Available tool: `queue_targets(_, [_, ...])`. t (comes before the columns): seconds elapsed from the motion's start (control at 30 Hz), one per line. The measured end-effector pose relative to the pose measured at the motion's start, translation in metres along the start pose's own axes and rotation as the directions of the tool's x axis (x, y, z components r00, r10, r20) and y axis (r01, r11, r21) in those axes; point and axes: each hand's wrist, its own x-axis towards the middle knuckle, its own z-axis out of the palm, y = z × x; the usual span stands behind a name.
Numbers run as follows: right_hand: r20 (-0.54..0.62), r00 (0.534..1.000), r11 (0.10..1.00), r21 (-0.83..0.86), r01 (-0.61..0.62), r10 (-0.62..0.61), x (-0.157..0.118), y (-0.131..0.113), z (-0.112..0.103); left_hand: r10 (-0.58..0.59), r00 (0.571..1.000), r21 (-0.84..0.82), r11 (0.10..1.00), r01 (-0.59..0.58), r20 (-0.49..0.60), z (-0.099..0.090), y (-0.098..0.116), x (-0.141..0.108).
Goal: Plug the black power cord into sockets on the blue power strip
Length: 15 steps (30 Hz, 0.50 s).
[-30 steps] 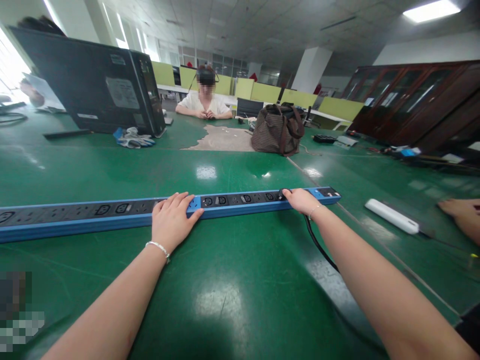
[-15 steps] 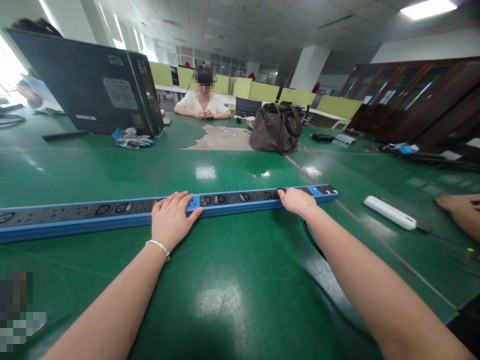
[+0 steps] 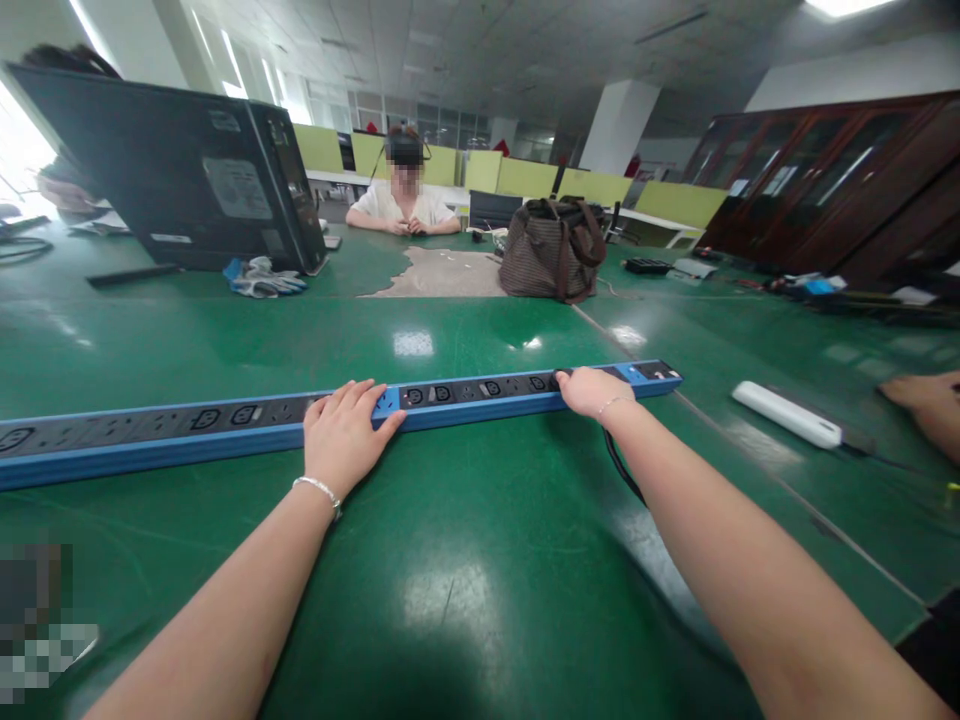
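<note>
A long blue power strip (image 3: 480, 405) with black sockets lies across the green table. My left hand (image 3: 346, 430) grips it near the middle, fingertips over the far edge and thumb along the near side. Further right, my right hand (image 3: 595, 391) is closed on a black plug (image 3: 558, 378), mostly hidden by the fingers, at a socket of the strip. Whether the plug is fully seated I cannot tell. A black cable (image 3: 619, 465) hangs from under that hand and runs down beside the forearm.
A white power bank-like bar (image 3: 787, 414) lies to the right, near another person's hand (image 3: 926, 405). Behind are a black computer case (image 3: 210, 180), gloves (image 3: 264, 278), a brown bag (image 3: 551, 250) and a seated person (image 3: 405, 205).
Both hands keep their holds on the strip and the plug. The strip's right end sits slightly higher in view, and the right hand has shifted up slightly; the view has also moved a little.
</note>
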Motion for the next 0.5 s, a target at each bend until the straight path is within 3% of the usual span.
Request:
queue_targets(0.23, [-0.056, 0.998, 0.994, 0.108, -0.021, 0.028, -0.003, 0.005, 0.013, 0.000, 1.000, -0.004, 1.000, 0.000, 0.000, 0.002, -0.001, 0.001])
queue_targets(0.43, [-0.182, 0.983, 0.943, 0.333, 0.025, 0.038, 0.006, 0.012, 0.038, 0.002, 1.000, 0.002, 1.000, -0.002, -0.006, 0.000, 0.000, 0.000])
queue_targets(0.5, [-0.179, 0.982, 0.872, 0.488, 0.035, 0.060, 0.007, 0.014, 0.044, 0.001, 1.000, 0.001, 1.000, -0.001, -0.011, 0.000, 0.001, 0.000])
